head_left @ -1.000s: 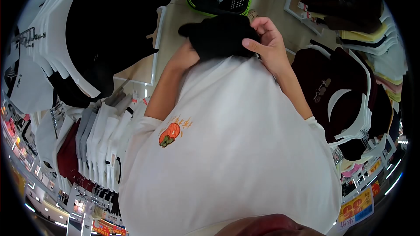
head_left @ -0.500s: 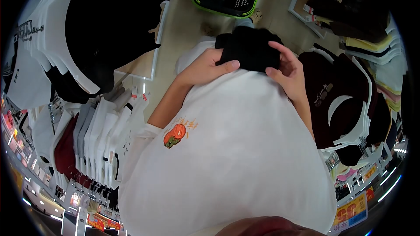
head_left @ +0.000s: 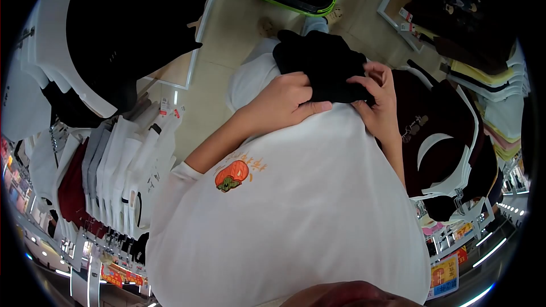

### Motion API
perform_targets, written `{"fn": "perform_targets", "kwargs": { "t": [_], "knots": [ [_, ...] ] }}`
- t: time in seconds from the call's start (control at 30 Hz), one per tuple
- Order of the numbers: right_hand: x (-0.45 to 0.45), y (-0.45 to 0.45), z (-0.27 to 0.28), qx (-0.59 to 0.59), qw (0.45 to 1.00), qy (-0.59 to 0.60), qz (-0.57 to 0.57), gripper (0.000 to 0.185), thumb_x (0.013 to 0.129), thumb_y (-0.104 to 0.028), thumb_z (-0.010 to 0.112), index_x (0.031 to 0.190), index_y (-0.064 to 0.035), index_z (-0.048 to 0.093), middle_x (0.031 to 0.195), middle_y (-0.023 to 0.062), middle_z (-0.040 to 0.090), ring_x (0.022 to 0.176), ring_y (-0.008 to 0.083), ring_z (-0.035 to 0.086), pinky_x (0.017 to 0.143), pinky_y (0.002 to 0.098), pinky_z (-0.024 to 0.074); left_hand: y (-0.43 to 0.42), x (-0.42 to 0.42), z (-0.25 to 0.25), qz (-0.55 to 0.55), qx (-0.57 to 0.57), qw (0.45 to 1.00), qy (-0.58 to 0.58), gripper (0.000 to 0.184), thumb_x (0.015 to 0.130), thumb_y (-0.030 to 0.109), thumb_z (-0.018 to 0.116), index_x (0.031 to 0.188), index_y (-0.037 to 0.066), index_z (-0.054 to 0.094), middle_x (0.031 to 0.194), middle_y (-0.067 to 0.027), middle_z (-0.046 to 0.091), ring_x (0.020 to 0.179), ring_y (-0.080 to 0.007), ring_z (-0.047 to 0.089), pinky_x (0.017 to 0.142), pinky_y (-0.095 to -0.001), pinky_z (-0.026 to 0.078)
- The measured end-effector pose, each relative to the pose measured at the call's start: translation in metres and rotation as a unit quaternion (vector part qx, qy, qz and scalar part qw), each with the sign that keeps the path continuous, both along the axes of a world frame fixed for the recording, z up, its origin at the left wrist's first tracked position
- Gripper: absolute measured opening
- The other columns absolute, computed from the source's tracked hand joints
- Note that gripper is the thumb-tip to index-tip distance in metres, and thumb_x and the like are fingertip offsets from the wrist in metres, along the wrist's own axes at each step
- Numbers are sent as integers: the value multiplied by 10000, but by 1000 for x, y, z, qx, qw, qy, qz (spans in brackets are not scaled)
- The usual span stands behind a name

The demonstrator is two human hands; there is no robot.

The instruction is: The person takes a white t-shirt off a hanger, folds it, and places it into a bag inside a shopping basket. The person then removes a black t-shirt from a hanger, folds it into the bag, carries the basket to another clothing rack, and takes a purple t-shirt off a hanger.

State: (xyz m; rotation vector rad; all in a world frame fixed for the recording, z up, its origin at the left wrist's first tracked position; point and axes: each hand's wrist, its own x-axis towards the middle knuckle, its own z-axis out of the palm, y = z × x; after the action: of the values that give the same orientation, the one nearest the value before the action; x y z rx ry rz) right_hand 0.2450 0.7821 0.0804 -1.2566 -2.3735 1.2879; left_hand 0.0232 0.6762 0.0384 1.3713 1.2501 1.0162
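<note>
A black folded garment (head_left: 327, 65) is held in front of the white T-shirt (head_left: 307, 193) that I wear; which kind of garment it is cannot be made out. My left hand (head_left: 287, 99) grips its left near edge, the thumb lying along the near side and the fingers partly hidden by the cloth. At the right edge, my right hand (head_left: 378, 94) pinches the cloth with bent fingers and the thumb below.
Beyond the garment, a black basket with a green rim (head_left: 296, 7) stands on the floor, holding a clear plastic-wrapped item. White and grey clothes (head_left: 122, 165) hang on a rack to the left, near a large black top (head_left: 131, 28). Dark maroon tops (head_left: 438, 131) hang at the right.
More of the black garment hangs open beyond my hands. Both hands have come slightly nearer my body, and the right fingers have bent inward onto the cloth's edge.
</note>
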Motion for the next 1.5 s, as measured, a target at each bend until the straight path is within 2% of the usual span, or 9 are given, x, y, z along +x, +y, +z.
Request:
{"fn": "perform_targets", "kwargs": {
  "t": [0.1, 0.33, 0.57, 0.7, 0.83, 1.0, 1.1, 1.33, 1.5],
  "knots": [
    [-7, 7, -1, 33, 998, 55, 18, 397, 655, -27, 795, 1032, -76, 679, 1236, 143, 625, 1218, 358, 548, 1059, 433, 401, 0, -5, 13, 26, 42, 997, 62, 413, 864, 316, 735, 661, -28, 632, 672, -123, 562, 651, -285, 561, 584, -382, 453],
    [-31, 26, -25, -226, 941, 250, -19, 794, 592, -5, 779, 1337, -68, 512, 1358, 119, 581, 1252, 245, 547, 1088, 366, 385, 23, -26, 59, 72, 97, 992, 28, 277, 869, 267, 735, 854, -8, 704, 731, -119, 633, 664, -274, 585, 597, -349, 461],
    [-75, 32, -75, -228, 919, 295, 131, 800, 698, -250, 790, 1392, -42, 451, 1494, 153, 424, 1334, 255, 453, 1111, 393, 360, 23, -39, 70, 51, 68, 996, -30, 196, 851, 166, 737, 927, -9, 695, 812, -133, 641, 751, -277, 601, 689, -353, 477],
    [-81, 35, -42, -200, 945, 253, 59, 485, 739, -115, 806, 1179, -34, 620, 1184, 78, 654, 1050, 198, 615, 936, 322, 479, 16, -41, 64, 249, -32, 944, -214, 243, 938, 241, 683, 984, 3, 700, 886, -27, 672, 826, -148, 611, 727, -315, 489],
    [-93, 46, -49, -465, 787, 395, -90, 283, 822, -92, 723, 1090, -7, 688, 998, 61, 709, 932, 154, 659, 862, 298, 514, 57, -79, 70, 297, -24, 897, -325, 219, 982, 240, 620, 1005, 30, 678, 899, 3, 680, 814, -90, 631, 730, -219, 492],
    [-94, 74, -43, -618, 664, 407, -102, 358, 931, -287, 608, 1175, -27, 642, 1090, 86, 700, 991, 207, 682, 900, 341, 555, 85, -102, 13, 320, 24, 904, -281, 402, 964, 351, 584, 1234, 53, 592, 1069, -57, 664, 963, -155, 628, 872, -319, 474],
    [-90, 88, -45, -608, 671, 415, -84, 380, 934, -303, 605, 1197, -29, 632, 1116, 84, 695, 996, 201, 683, 901, 331, 557, 77, -95, -7, 196, -114, 910, -346, 654, 923, 590, 527, 1348, 93, 512, 1224, -90, 605, 1098, -215, 590, 973, -342, 432],
    [-89, 68, -44, -398, 838, 313, -205, 497, 779, -183, 790, 1187, 17, 587, 1087, 121, 664, 1010, 237, 655, 915, 375, 540, 81, -53, -22, 198, -172, 921, -287, 481, 889, 191, 712, 1292, 11, 520, 1178, -103, 628, 1043, -190, 632, 920, -324, 520],
    [-77, 61, -43, -436, 830, 287, -197, 492, 794, -151, 751, 1211, -1, 536, 1086, 88, 624, 1011, 184, 628, 911, 320, 510, 76, -44, -22, 220, -175, 911, -300, 446, 910, 155, 690, 1290, 8, 510, 1165, -95, 633, 1035, -187, 639, 912, -319, 532]
  ]
}}
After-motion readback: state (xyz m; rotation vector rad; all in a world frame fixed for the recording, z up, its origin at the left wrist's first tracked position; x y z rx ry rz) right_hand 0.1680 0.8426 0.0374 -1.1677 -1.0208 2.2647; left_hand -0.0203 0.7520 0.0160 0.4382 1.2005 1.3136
